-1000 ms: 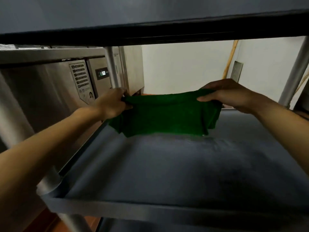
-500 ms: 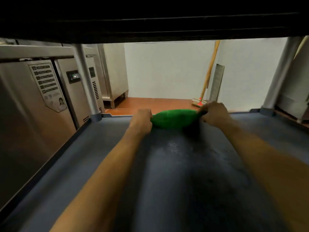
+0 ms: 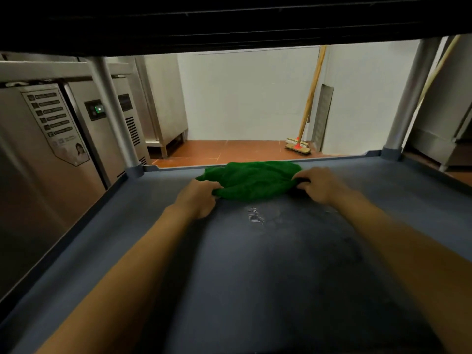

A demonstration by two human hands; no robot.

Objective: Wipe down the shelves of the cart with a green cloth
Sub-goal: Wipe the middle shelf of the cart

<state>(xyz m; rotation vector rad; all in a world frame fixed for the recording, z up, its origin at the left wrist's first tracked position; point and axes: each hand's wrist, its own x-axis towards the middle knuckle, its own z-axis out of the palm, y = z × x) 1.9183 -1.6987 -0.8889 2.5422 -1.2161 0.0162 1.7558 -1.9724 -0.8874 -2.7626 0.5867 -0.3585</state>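
The green cloth (image 3: 251,180) lies bunched on the grey-blue cart shelf (image 3: 255,264), close to its far edge. My left hand (image 3: 198,198) grips the cloth's left end, fingers closed on the fabric. At the cloth's right end my right hand (image 3: 319,183) pinches the fabric the same way. Both forearms stretch forward across the shelf. A faint wet smear shows on the shelf just behind the cloth.
The dark underside of the upper shelf (image 3: 229,19) hangs low overhead. Metal cart posts stand at the far left (image 3: 115,111) and far right (image 3: 406,98). Steel fridges (image 3: 51,154) line the left. A broom (image 3: 305,116) leans on the white wall beyond.
The cloth went from held up and spread in the air to pressed on the shelf near its far edge, and it has widened out since half a second ago. My view dropped under the upper shelf.
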